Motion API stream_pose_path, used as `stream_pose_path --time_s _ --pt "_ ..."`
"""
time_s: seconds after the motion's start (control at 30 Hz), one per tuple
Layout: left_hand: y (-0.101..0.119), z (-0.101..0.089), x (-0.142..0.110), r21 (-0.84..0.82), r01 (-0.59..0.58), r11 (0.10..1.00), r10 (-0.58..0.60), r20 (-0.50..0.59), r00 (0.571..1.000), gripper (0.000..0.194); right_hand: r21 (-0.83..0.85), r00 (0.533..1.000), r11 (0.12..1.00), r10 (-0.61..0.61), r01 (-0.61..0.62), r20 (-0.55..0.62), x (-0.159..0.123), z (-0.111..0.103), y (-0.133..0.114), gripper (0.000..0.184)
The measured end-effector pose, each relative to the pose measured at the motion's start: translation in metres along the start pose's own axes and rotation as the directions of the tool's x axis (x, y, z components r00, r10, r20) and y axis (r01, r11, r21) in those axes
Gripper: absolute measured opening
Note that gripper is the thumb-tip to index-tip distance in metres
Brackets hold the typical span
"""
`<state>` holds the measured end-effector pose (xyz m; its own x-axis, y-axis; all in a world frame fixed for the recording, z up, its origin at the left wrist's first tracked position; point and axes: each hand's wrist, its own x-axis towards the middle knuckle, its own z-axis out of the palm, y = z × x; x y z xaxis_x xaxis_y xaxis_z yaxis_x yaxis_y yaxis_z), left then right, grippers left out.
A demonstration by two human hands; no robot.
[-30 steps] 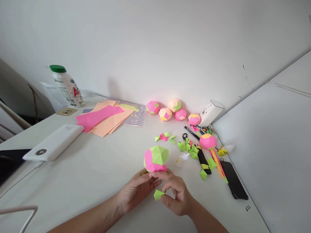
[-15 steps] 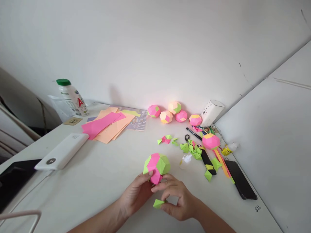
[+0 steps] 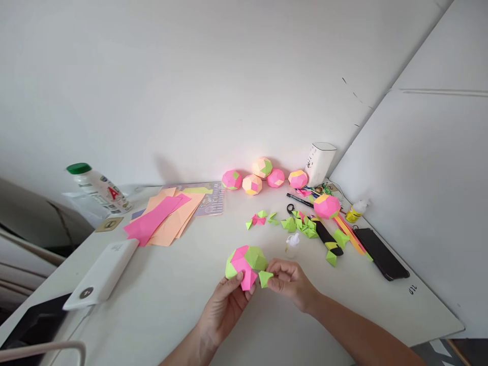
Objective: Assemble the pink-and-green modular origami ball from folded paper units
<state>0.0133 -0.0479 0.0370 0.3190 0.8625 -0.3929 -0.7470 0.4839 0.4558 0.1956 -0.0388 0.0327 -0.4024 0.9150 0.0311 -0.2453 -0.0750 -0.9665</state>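
My left hand (image 3: pixel 227 304) is closed on a faceted paper ball (image 3: pixel 241 260) of pink and green pieces, thumb on its pink front face. Between thumb and fingers, my right hand (image 3: pixel 288 284) pinches a small folded green paper piece (image 3: pixel 266 279), just right of the ball's lower edge. Whether the piece touches the ball I cannot tell. Beyond the hands stands a small clear glue bottle (image 3: pixel 292 246) with a white cap. Loose folded green paper pieces (image 3: pixel 301 225) lie heaped behind it, near a black and yellow cutter (image 3: pixel 326 237).
Several finished paper balls (image 3: pixel 252 184) line the wall beside a white container (image 3: pixel 321 163). Pink and peach paper sheets (image 3: pixel 168 223) lie at left, near a white power bank (image 3: pixel 101 274) and a green-capped bottle (image 3: pixel 98 188). A black phone (image 3: pixel 381 253) rests at right with a yellow-labelled bottle (image 3: pixel 357 210).
My right hand has moved up and to the right with the green piece, from below the ball to beside it. The ball stays in my left hand. The camera view has shifted.
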Motion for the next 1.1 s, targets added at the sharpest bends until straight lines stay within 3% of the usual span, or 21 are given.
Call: stream_pose_path --time_s 0.1,0.33,0.5,0.6,0.7,0.93,1.1 --pt "0.0002 0.0004 -0.0007 -0.001 0.018 1.0 -0.018 0.036 0.999 0.007 0.046 1.0 0.999 0.014 -0.015 0.017 0.0002 0.0034 0.0009 0.012" --pt "-0.0014 -0.0008 -0.0024 -0.041 0.02 0.999 -0.02 -0.011 1.0 0.01 0.087 1.0 0.996 -0.015 0.015 0.002 0.0034 0.0005 0.0064 0.011" --pt "-0.0007 -0.0018 -0.0035 -0.044 0.022 0.999 -0.022 0.002 1.0 0.011 -0.146 0.98 0.969 -0.2 0.198 0.001 0.0011 0.0011 0.0084 0.009" --pt "-0.0011 -0.0025 -0.0036 -0.049 0.021 0.999 -0.021 0.008 1.0 0.01 -0.373 0.925 0.857 -0.38 0.357 0.013 -0.0001 0.0042 0.0082 0.007" --pt "-0.002 -0.0033 -0.0033 -0.058 0.017 0.998 -0.018 -0.007 1.0 0.01 -0.475 0.879 0.769 -0.477 0.428 0.021 0.0002 0.0064 0.0065 0.005" --pt "-0.003 -0.0039 -0.0036 -0.086 0.014 0.996 -0.014 -0.003 1.0 0.013 -0.514 0.851 0.719 -0.523 0.467 0.042 0.0013 0.0063 0.0071 0.006" --pt "-0.003 -0.0018 -0.0045 -0.06 0.028 0.998 -0.026 0.04 0.999 0.009 -0.514 0.874 0.74 -0.484 0.433 0.039 0.001 0.0076 0.0077 0.005"
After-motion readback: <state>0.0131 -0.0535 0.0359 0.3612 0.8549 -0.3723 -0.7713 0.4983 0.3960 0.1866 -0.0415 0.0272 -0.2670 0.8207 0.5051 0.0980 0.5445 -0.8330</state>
